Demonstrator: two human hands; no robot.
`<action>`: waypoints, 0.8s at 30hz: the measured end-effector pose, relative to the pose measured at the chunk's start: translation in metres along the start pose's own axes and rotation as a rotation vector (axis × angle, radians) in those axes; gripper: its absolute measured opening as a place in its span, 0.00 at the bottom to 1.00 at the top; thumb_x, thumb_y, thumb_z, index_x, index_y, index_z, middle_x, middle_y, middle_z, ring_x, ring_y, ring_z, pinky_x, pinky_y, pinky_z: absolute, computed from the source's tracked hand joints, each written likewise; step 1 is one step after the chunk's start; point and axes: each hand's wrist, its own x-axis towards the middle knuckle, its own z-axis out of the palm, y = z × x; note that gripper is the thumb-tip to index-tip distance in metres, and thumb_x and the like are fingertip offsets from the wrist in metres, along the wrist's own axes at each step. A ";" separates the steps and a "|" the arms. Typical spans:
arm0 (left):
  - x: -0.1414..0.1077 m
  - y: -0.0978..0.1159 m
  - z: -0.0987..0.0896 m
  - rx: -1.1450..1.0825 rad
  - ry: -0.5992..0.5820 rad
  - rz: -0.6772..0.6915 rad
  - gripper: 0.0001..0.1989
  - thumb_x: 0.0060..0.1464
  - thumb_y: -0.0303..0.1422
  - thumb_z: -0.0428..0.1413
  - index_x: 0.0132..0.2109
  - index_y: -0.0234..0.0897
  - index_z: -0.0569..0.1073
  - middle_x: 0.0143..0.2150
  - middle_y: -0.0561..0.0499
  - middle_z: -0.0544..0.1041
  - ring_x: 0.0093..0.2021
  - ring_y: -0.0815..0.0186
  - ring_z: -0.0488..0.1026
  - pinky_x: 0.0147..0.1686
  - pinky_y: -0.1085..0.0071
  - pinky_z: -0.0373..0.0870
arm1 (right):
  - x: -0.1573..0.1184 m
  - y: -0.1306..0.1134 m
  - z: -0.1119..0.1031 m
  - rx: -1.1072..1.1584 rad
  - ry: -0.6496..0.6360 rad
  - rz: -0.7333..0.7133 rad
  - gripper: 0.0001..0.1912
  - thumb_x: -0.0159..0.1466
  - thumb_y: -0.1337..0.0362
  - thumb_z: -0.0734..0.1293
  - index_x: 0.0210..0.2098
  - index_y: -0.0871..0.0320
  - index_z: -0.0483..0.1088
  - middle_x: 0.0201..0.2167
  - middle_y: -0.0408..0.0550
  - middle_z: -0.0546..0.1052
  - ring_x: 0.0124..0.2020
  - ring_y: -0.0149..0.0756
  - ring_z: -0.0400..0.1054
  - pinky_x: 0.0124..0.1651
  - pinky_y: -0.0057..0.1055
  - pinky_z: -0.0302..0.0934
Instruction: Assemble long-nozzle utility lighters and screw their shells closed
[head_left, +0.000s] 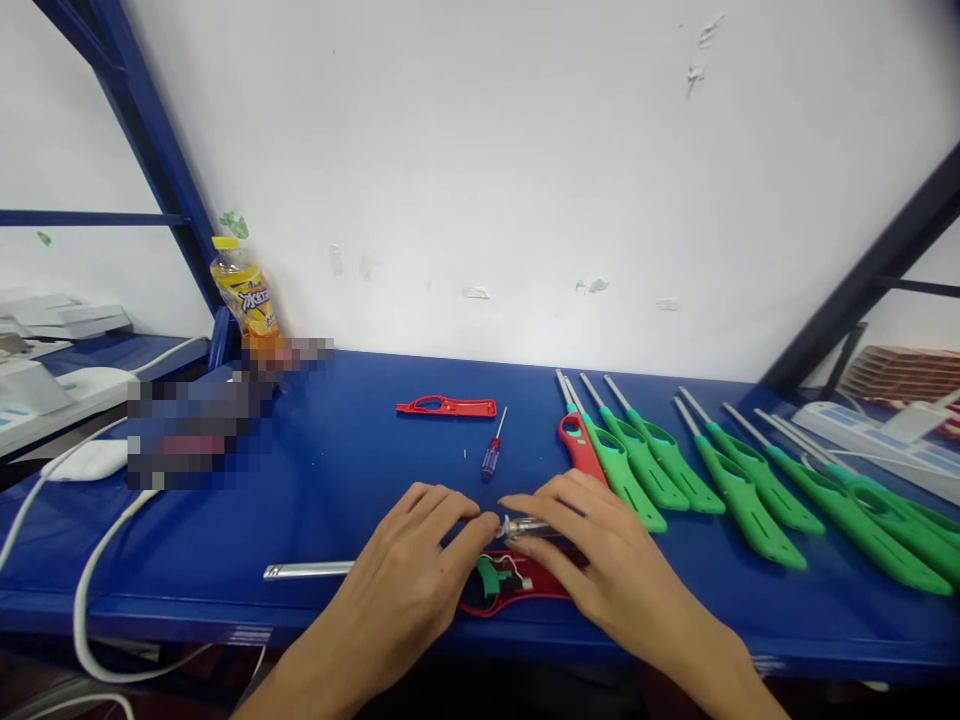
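Note:
An opened red lighter half-shell (517,592) lies at the front of the table, with a green trigger (491,578) and white wire inside it. Its metal tube (307,570) sticks out to the left beneath my left hand (420,555). Just above the shell, my right hand (600,540) grips a clear lighter fuel tank (525,527) between thumb and fingers. My left thumb and forefinger are pinched together at the tank's whitish nozzle end. The far end of the tank is hidden by my right hand.
Behind my hands lie a red shell half (469,408) and a screwdriver (492,456). One red lighter (583,450) and several green lighters (619,470) lie to the right. A drink bottle (247,300) stands back left, near a white cable (90,590). A wall (510,180) rises behind.

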 end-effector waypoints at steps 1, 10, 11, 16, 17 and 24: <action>0.000 0.000 -0.001 0.006 0.033 0.000 0.13 0.69 0.18 0.49 0.53 0.35 0.73 0.43 0.47 0.78 0.40 0.60 0.73 0.43 0.62 0.70 | 0.000 0.001 0.000 0.005 0.034 -0.005 0.10 0.76 0.63 0.64 0.55 0.50 0.70 0.44 0.45 0.78 0.43 0.40 0.69 0.49 0.42 0.65; -0.010 0.003 -0.035 -0.167 0.014 -0.210 0.11 0.72 0.26 0.52 0.55 0.43 0.74 0.49 0.50 0.76 0.47 0.65 0.75 0.53 0.65 0.70 | -0.014 0.002 -0.004 0.036 0.027 0.065 0.05 0.76 0.60 0.66 0.49 0.49 0.74 0.45 0.43 0.80 0.46 0.39 0.73 0.53 0.42 0.65; -0.011 0.007 -0.035 -0.164 -0.005 -0.208 0.11 0.72 0.28 0.52 0.56 0.43 0.74 0.50 0.49 0.76 0.48 0.63 0.75 0.53 0.64 0.71 | -0.016 0.002 -0.005 0.040 0.017 0.074 0.05 0.76 0.59 0.66 0.49 0.48 0.74 0.45 0.43 0.80 0.46 0.38 0.73 0.53 0.42 0.65; -0.010 0.026 -0.016 -0.055 -0.084 -0.114 0.16 0.71 0.39 0.55 0.60 0.37 0.72 0.51 0.42 0.76 0.47 0.53 0.74 0.44 0.56 0.75 | -0.019 0.002 -0.005 0.037 -0.053 0.101 0.08 0.77 0.60 0.63 0.50 0.47 0.74 0.45 0.43 0.79 0.46 0.39 0.72 0.53 0.43 0.64; -0.010 0.028 -0.011 -0.022 -0.090 -0.097 0.17 0.71 0.40 0.55 0.59 0.36 0.73 0.50 0.41 0.77 0.46 0.52 0.74 0.43 0.55 0.75 | -0.020 0.003 -0.005 0.041 -0.060 0.101 0.08 0.77 0.60 0.63 0.50 0.47 0.74 0.45 0.43 0.79 0.46 0.39 0.72 0.53 0.42 0.64; -0.007 0.029 -0.004 0.063 -0.130 -0.061 0.12 0.70 0.32 0.56 0.56 0.33 0.74 0.45 0.42 0.78 0.41 0.52 0.73 0.40 0.55 0.72 | -0.023 0.004 -0.006 0.064 -0.038 0.093 0.08 0.77 0.61 0.64 0.51 0.47 0.74 0.45 0.41 0.79 0.45 0.36 0.72 0.52 0.38 0.64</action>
